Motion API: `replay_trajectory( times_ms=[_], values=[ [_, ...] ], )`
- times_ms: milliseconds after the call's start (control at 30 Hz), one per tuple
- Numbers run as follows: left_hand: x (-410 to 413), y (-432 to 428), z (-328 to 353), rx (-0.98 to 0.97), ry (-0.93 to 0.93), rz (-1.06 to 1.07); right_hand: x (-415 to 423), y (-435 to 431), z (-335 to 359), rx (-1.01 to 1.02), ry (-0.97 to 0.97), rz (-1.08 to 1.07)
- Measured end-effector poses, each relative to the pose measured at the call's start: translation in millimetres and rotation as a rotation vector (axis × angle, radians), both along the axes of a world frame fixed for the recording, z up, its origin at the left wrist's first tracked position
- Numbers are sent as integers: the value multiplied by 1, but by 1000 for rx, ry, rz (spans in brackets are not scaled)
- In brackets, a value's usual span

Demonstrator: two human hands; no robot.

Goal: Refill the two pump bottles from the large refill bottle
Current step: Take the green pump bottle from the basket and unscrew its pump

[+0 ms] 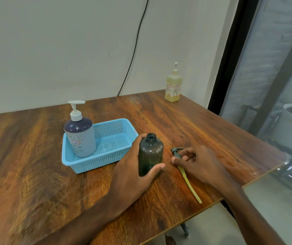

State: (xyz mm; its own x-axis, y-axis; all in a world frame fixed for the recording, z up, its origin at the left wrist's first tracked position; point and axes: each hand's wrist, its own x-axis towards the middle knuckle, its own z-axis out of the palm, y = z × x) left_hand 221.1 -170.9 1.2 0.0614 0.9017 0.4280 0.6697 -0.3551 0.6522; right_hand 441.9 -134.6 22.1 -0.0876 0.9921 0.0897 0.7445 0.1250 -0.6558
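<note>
A dark green pump bottle [150,153] stands upright on the wooden table [35,156] with its neck uncapped. My left hand [133,170] is wrapped around its lower body. Its dark pump head [176,151] with a long yellowish tube [190,184] lies on the table just right of the bottle, and my right hand [198,163] rests on it, fingers curled around the collar. A grey-and-dark pump bottle [80,137] with a white pump stands in the left end of a blue basket [113,138]. A yellow pump bottle [173,87] stands at the far right corner.
The table's right edge runs diagonally beside a glass window with a black frame [230,59]. A black cable [134,50] hangs down the wall behind the table. The basket's right half holds nothing.
</note>
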Motion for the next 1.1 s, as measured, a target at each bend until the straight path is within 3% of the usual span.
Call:
replay_trajectory(
  times_ms=[667, 967, 1100],
  values=[
    [-6, -2, 3, -21, -93, 29, 3, -15, 2, 52, -21, -22],
    [-2, -15, 11, 134, 2, 71, 7, -22, 0, 90, -14, -44],
    [-5, -14, 11, 97, 18, 96, 7, -25, 3, 84, -5, -29]
  ],
)
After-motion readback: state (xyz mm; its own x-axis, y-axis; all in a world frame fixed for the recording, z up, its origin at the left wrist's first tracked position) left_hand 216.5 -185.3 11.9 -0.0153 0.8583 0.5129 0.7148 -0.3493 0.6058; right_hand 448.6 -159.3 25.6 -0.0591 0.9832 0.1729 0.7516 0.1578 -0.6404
